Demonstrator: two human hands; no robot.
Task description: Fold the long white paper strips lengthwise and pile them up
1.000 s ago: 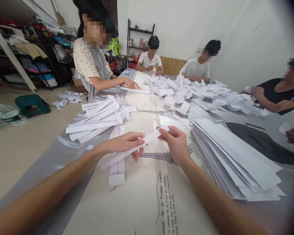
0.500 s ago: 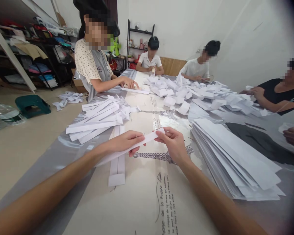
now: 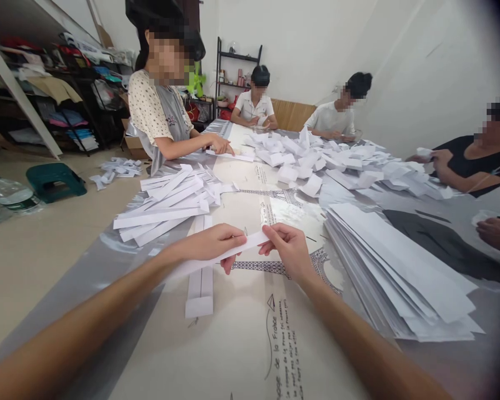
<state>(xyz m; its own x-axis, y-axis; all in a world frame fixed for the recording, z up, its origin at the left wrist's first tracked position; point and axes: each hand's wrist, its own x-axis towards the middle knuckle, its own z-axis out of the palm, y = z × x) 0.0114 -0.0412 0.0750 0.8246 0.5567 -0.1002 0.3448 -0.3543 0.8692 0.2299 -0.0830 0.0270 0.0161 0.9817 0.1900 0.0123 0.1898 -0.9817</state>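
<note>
**Four people (image 3: 162, 119), one counter (image 3: 162, 361)**

Held: one strip (image 3: 253, 242). On the counter: one folded piece (image 3: 199, 306), one left heap (image 3: 166, 205), one far-right heap (image 3: 329, 158), one right stack (image 3: 404, 261), two tower drawings (image 3: 260, 268). Floor (image 3: 79, 239): one small heap (image 3: 115, 171), one green stool (image 3: 55, 182), at least one bottle (image 3: 14, 194). Plus one further person's hand (image 3: 496, 233).

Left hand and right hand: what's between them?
In the head view, a white paper strip spans the gap from left hand to right hand, above the printed table covering.

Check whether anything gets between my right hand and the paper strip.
Nothing visible does: the right hand pinches one end of the paper strip directly, while the left hand holds it farther along.
</note>
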